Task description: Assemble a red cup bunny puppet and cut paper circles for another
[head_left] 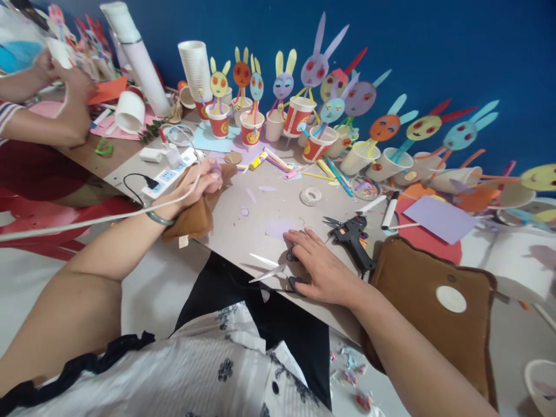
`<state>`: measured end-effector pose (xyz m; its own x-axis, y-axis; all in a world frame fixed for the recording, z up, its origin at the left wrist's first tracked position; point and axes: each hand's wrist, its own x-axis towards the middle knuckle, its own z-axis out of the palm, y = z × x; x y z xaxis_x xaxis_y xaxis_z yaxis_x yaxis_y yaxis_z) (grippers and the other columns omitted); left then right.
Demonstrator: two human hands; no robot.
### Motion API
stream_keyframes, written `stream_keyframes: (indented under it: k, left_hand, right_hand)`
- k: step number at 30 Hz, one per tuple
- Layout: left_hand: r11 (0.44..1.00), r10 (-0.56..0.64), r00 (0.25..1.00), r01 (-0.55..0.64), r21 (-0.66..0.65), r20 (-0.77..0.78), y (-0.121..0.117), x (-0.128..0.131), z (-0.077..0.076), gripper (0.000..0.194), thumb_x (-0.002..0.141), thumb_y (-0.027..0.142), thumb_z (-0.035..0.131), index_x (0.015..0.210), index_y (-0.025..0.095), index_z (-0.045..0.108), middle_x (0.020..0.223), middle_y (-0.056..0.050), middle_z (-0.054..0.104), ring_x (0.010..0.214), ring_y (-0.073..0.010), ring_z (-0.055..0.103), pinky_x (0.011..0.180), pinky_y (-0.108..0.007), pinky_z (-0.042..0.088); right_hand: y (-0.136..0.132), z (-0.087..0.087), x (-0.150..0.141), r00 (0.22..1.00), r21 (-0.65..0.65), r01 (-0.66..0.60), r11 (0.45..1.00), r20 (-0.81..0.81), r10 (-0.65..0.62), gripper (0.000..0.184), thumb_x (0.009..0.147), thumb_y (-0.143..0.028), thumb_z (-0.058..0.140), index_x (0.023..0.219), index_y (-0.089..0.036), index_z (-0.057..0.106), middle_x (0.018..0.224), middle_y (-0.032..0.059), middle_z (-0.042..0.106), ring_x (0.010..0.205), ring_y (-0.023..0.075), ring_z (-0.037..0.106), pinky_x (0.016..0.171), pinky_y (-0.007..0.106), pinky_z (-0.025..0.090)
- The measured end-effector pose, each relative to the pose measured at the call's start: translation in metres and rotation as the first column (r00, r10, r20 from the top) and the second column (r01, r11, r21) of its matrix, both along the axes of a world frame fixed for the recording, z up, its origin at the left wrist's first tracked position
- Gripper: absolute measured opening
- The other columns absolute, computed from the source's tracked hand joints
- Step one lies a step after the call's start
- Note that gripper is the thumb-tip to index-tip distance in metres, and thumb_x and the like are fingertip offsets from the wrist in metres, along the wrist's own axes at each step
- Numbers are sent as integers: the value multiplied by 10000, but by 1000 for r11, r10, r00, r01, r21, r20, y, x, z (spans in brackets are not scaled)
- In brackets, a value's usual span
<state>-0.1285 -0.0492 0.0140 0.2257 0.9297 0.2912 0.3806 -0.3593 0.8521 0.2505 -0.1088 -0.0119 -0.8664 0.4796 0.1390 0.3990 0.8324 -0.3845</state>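
Observation:
At the table's near edge, a pair of scissors lies low over the surface with its blades spread towards the left. My right hand is on its black handles, thumb at the lower loop and fingers at the upper one. My left hand is closed, resting by a brown cloth cushion. A small piece of purple paper shows at its fingertips, partly hidden by them. A pale purple paper scrap lies just beyond the scissors, beside my right fingertips.
A black glue gun lies right of my right hand, near a tape roll. Paper-cup rabbit figures line the blue wall. A power strip with a white cable stands left. Another person's hands hold a white cup.

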Motion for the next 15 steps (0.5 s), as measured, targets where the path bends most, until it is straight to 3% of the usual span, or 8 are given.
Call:
stream_keyframes:
  k: [3, 7, 9, 11, 13, 15]
  left_hand:
    - [1000, -10, 974, 9, 4, 227, 8, -5, -2, 304, 923, 495, 516, 837, 264, 336, 497, 115, 265, 445, -108, 279, 635, -378, 437]
    - [999, -14, 980, 21, -32, 198, 9, -8, -4, 294, 908, 486, 537, 843, 260, 360, 517, 106, 305, 459, -112, 305, 619, -359, 418]
    - [995, -63, 996, 68, -74, 56, 6, -4, -1, 259, 923, 475, 524, 874, 248, 411, 552, 89, 363, 488, -118, 349, 602, -329, 390]
    - [985, -153, 970, 134, -111, -187, 5, 5, 4, 234, 945, 458, 506, 929, 225, 487, 624, 50, 483, 558, -136, 447, 617, -312, 390]
    - [971, -238, 863, 212, -108, -445, 8, 18, 11, 249, 967, 445, 487, 986, 205, 552, 749, -5, 612, 689, -172, 570, 721, -322, 443]
    - [952, -285, 755, 293, -85, -590, 16, 35, 16, 292, 996, 438, 434, 1007, 192, 591, 872, -59, 673, 809, -209, 628, 816, -342, 471]
  right_hand:
    - [0, 0, 0, 1000, -5, -3, 1000, -7, 3, 330, 795, -288, 681, 1090, -180, 579, 1498, 274, 546, 1459, 413, 494, 1239, 707, 322]
    - [1, -2, 1, 1000, -25, -2, 1000, -31, 1, 338, 795, -286, 679, 1106, -189, 591, 1503, 258, 548, 1460, 404, 489, 1245, 699, 318]
    - [1, -3, 1, 999, -30, 4, 1000, -37, -5, 351, 792, -280, 680, 1120, -191, 596, 1511, 249, 545, 1466, 397, 482, 1250, 691, 315]
    - [1, -2, 1, 999, -35, 8, 999, -35, -9, 359, 794, -283, 680, 1129, -186, 599, 1522, 254, 535, 1472, 393, 476, 1250, 683, 319]
    - [1, -1, 0, 1000, -42, 4, 999, -27, -5, 352, 804, -299, 677, 1124, -175, 601, 1528, 268, 524, 1473, 393, 475, 1246, 672, 331]
    - [0, -1, -1, 1000, -51, 0, 999, -15, -1, 351, 816, -327, 676, 1116, -161, 602, 1519, 283, 525, 1472, 395, 474, 1242, 661, 341]
